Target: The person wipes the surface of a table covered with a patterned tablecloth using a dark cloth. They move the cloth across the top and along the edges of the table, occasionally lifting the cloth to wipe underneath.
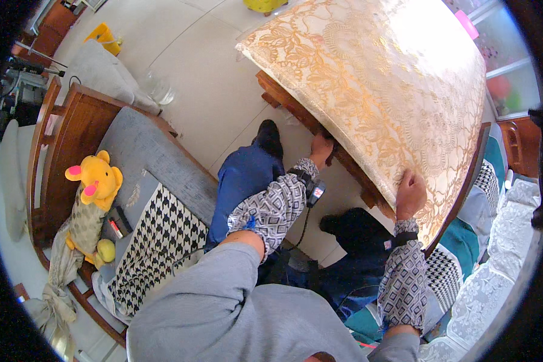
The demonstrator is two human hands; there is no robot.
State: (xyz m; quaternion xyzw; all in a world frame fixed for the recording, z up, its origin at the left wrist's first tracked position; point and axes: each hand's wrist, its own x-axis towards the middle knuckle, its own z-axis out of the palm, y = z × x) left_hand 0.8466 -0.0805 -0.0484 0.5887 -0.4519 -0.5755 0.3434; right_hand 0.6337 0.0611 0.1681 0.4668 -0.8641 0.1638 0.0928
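Observation:
A wooden table (298, 106) stands before me, covered by a cream tablecloth (326, 81) with a gold leaf pattern and a glossy surface. My left hand (322, 148) is at the table's near side, just below the cloth's edge. Its fingers reach against the dark wood, and their tips are hidden. My right hand (411, 195) rests on top of the cloth near the right end of that edge, with its fingers curled in. Nothing shows in it, and the cloth around it lies flat. Patterned sleeve covers and dark wrist straps are on both forearms.
On the left is a wooden sofa with a grey cushion (140, 131), a houndstooth cloth (163, 244) and a yellow plush toy (97, 181). A clear container (163, 92) stands on the tiled floor. A lace-covered seat (484, 289) lies at the right. My legs are between sofa and table.

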